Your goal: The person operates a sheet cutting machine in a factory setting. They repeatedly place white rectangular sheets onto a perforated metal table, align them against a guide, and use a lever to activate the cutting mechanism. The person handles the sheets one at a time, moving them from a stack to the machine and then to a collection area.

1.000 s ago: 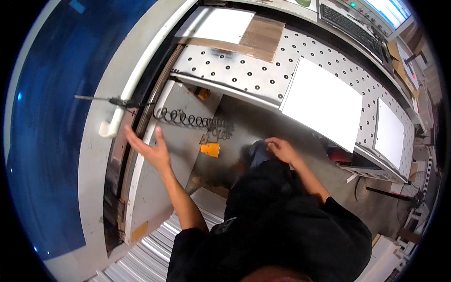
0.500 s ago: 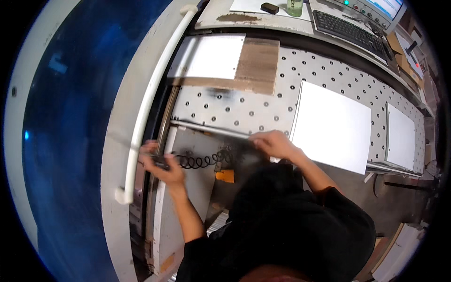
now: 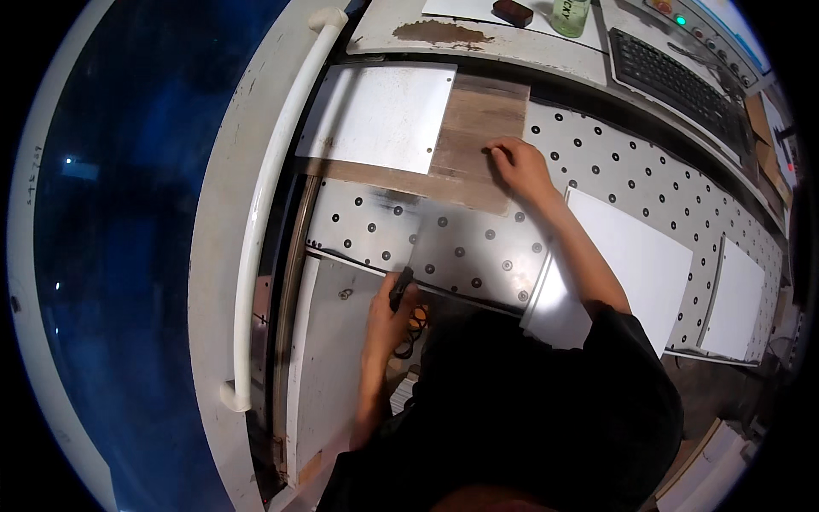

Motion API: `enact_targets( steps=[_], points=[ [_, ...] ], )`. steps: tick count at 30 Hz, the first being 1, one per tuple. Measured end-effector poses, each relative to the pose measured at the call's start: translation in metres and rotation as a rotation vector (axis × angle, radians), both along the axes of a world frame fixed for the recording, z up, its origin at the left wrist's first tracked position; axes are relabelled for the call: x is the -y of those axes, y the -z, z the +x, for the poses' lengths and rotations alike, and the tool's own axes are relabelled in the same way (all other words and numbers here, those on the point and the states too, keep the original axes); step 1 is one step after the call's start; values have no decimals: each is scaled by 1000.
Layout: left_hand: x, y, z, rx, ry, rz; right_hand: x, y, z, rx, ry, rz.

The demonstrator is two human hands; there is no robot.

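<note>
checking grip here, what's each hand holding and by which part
Left hand grips a thin rod tool by its dark handle. Right hand holds nothing, resting on the wooden board.

Open perforated bed (image 3: 478, 247) lies between the left hand (image 3: 388, 311) and right hand (image 3: 520, 166). White sheet (image 3: 380, 115) and wood board (image 3: 473, 141) cover its far left; two more white sheets (image 3: 627, 256) occupy the right. A white rail (image 3: 273, 188) bounds the left edge.

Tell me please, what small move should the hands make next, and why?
Probably bring the left hand, which holds a dark tool at the near edge of the perforated table, up toward the wooden board. The right hand already presses on that board beside the white sheet, so the board seems steadied.
</note>
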State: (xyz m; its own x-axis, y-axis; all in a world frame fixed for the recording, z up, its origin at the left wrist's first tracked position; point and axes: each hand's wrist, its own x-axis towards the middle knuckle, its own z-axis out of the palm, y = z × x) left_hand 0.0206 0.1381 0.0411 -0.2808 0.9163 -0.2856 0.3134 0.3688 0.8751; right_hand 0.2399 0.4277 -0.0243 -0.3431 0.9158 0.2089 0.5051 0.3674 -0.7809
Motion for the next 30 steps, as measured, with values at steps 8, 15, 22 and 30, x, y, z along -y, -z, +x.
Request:
enact_targets(
  steps=[8,15,22,30],
  points=[
    [3,-27,7,366,366,-161,-39,26,-112,237,0,68],
    [-17,-33,9,77,158,-173,-27,50,-137,395,-36,87],
    [-29,-27,-12,14,17,-240,-3,52,-109,452,-102,154],
    [-47,-21,-7,58,109,-220,65,27,-54,575,-168,47]
  ],
)
